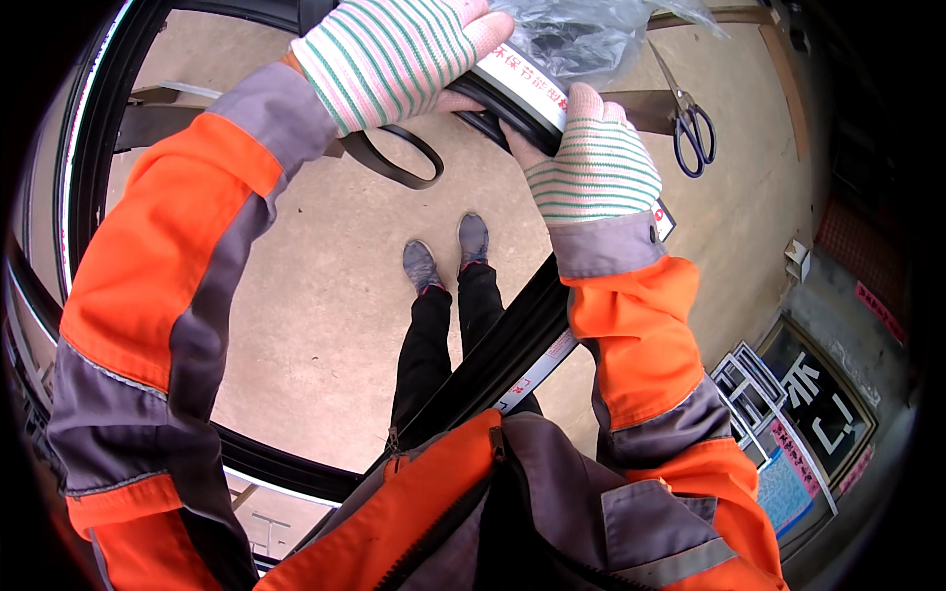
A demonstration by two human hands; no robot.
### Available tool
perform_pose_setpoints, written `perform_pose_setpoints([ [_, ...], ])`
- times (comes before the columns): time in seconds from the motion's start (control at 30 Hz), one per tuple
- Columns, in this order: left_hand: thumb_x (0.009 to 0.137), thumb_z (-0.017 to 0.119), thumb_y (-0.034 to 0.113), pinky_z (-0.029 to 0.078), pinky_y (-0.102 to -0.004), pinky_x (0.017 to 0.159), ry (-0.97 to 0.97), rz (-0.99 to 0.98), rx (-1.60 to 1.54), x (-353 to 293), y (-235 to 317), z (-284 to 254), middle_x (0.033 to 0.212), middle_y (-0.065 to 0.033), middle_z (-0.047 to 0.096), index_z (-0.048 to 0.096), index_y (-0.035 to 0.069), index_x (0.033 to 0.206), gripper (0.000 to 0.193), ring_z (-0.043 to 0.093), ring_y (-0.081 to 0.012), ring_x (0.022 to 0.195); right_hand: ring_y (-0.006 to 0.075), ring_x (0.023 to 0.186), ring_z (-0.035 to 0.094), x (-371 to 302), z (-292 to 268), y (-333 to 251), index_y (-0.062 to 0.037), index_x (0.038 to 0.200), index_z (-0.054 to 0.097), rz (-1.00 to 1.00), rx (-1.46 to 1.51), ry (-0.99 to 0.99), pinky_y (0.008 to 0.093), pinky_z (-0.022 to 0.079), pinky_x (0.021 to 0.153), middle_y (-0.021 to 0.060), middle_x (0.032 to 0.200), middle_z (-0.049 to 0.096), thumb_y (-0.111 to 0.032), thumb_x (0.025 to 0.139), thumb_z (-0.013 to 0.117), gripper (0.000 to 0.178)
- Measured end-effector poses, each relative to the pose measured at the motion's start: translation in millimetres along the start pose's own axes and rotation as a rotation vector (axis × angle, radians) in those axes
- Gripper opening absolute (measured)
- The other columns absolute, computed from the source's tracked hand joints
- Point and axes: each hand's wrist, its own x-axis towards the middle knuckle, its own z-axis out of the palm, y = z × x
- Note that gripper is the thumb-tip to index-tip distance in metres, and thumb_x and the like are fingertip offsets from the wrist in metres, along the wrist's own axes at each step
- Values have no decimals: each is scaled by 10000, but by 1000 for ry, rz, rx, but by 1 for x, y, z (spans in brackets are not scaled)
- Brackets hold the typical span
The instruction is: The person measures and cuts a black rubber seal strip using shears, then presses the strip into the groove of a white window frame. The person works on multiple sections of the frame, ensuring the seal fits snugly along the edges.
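Note:
My left hand (pixel 389 64), in a pink, white and green striped knit glove, wraps over a black frame bar (pixel 510 116). My right hand (pixel 596 163), gloved alike, is closed around the bar further right, thumb on its near side. White film (pixel 532 87) with red print covers the bar's top. Crumpled clear plastic (pixel 576 39) lies just beyond the bar, between my hands. Past my right hand is a pair of scissors (pixel 681 103) with dark blue handles, blades partly apart. Below my left wrist a dark strap loop (pixel 379 167) hangs. My left fingertips are partly hidden.
A large black frame (pixel 89 138) curves along the left, its lower bar (pixel 286 473) passing near my waist. Another black bar (pixel 512 340) slants across my legs. My shoes (pixel 421 264) stand on the concrete floor. White metal frames (pixel 734 394) and a dark sign board (pixel 818 394) are at right.

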Motion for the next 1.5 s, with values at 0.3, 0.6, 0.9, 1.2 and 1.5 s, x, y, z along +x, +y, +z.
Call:
perform_pose_setpoints([
  [0.3, 662, 832, 256, 536, -462, 823, 76, 85, -23, -8, -6, 4, 1076, -182, 675, 610, 19, 1193, 622, 663, -382, 999, 376, 891, 638, 0, -5, 2, -11, 1095, 585, 1, 1, -68, 445, 530, 762, 205, 937, 640, -345, 744, 849, 552],
  [0.6, 651, 841, 267, 530, -459, 836, -10, 1, -76, -1, -2, 5, 1086, -171, 677, 624, 38, 1179, 615, 656, -381, 1005, 399, 939, 626, -15, -14, 22, 2, 1139, 544, 60, -19, -192, 452, 520, 813, 226, 968, 628, -244, 741, 851, 560],
  [0.9, 633, 860, 309, 430, -495, 960, -46, -112, 65, -22, -6, -11, 1057, -165, 612, 585, 42, 1241, 719, 579, -369, 1015, 394, 912, 632, -12, -16, 20, 9, 1141, 553, 16, 20, -170, 447, 523, 797, 221, 961, 623, -237, 735, 856, 563],
  [1.2, 576, 922, 430, 418, -502, 1010, -39, -161, 86, -40, -37, -41, 1128, -178, 598, 619, 67, 1218, 797, 561, -390, 1093, 396, 913, 625, -15, -17, 22, 0, 1145, 556, -3, 52, -143, 447, 519, 800, 223, 974, 623, -222, 742, 847, 545],
  [1.5, 533, 921, 489, 418, -482, 951, 38, -75, 50, -45, -62, -37, 1063, -156, 595, 649, 67, 1126, 777, 550, -372, 1019, 369, 957, 638, -12, -18, 19, 7, 1193, 559, 28, 89, -160, 423, 524, 850, 214, 1029, 634, -235, 753, 849, 580],
])
